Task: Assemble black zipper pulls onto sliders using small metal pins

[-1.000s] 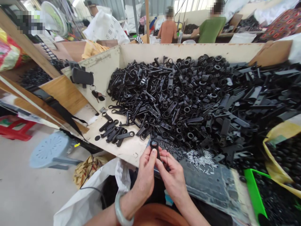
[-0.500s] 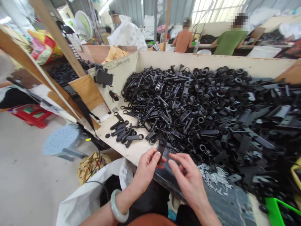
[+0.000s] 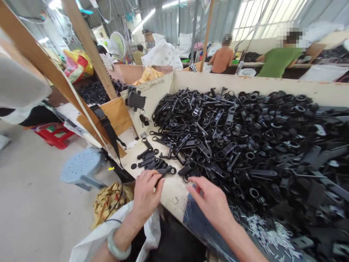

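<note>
My left hand, with a pale bangle on its wrist, is at the near edge of a small group of black ring-ended plastic parts. Its fingers and thumb close around a dark part, mostly hidden by the hand. My right hand has thumb and forefinger apart, with nothing seen between them. Those fingertips are beside a black ring-ended part at the near edge of the large heap. Any contact there is unclear.
White slender pieces lie right of my right forearm. Pale boards wall in the heap, and keys hang at the left board. A blue stool and red stool stand left. People sit working farther back.
My left hand has gone left from the upright black part's earlier place to the small group. My right hand has shifted up toward the heap's near edge. The view has swung too.
</note>
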{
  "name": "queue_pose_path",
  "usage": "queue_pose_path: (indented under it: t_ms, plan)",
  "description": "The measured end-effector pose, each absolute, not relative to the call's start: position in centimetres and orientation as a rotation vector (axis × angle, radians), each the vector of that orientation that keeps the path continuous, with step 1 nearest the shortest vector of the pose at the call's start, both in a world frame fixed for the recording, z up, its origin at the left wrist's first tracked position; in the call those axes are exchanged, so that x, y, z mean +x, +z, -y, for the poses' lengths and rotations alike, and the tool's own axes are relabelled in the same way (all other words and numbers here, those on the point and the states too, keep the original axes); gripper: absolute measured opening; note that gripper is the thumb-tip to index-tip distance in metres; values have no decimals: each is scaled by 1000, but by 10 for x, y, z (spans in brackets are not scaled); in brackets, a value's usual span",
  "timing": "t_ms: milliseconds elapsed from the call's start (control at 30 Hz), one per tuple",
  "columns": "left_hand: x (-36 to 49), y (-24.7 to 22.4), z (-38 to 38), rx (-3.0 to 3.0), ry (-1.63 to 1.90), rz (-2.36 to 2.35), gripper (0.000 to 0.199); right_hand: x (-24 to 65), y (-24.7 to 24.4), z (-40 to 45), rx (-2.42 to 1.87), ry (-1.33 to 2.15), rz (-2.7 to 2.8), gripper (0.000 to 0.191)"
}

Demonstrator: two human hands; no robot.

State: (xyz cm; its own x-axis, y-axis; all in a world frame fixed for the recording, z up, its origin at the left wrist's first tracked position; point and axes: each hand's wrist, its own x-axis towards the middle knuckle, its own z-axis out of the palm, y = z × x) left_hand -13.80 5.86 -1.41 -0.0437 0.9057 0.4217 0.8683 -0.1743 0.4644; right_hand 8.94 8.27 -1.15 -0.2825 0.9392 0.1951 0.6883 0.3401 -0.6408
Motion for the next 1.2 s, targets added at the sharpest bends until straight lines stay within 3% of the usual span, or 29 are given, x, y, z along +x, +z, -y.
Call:
queue_pose_path:
  t_ms: [167,267,567,667,733,867,1000,1200]
  plan:
    - [-140,-23,-86,2365,944,-2124,15,87,5,-137,-1621,101,2212,20]
    - [-134,-34,-90,2478,833,-2040,18,82,10,-155,-1647,114,2212,11]
    - [-141,-37,-107,2396,897,-2168,30,153,20,-119,-1738,189,1923,30]
    - [-121,-20,-90,2274,1054,-1945,41,179,15,-71,-1764,293,1874,27]
    - [-97,-8,-69,2048,1062,-1649,37,183,8,-39,-1763,508,1843,25]
    - [-42,0,-28,1396,470,-955,47,173,1,2,-1759,769,1825,25]
    - [-16,-8,-18,975,443,-840,50,192,3,3,-1696,922,1731,19]
    - [-11,-3,-33,659,528,-850,37,238,9,-40,-1937,140,1715,28]
